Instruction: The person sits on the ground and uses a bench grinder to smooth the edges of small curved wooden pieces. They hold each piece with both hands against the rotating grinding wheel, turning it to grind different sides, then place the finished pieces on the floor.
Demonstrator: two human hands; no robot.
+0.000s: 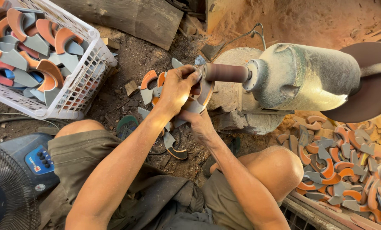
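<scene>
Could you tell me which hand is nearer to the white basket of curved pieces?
The left. The left hand grips the curved piece at the sanding drum, closer to the white basket; the right hand holds it from below, farther away.

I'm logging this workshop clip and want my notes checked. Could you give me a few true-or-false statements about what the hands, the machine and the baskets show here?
1. Both hands, left hand and right hand, hold one curved piece against the sanding drum. True.
2. The white basket at upper left is empty. False: it is full of orange and grey curved pieces.
3. A fan sits at lower left. True.
4. The motor is clean and shiny. False: dust coats it.
5. More curved pieces lie in a pile at lower right. True.
</scene>
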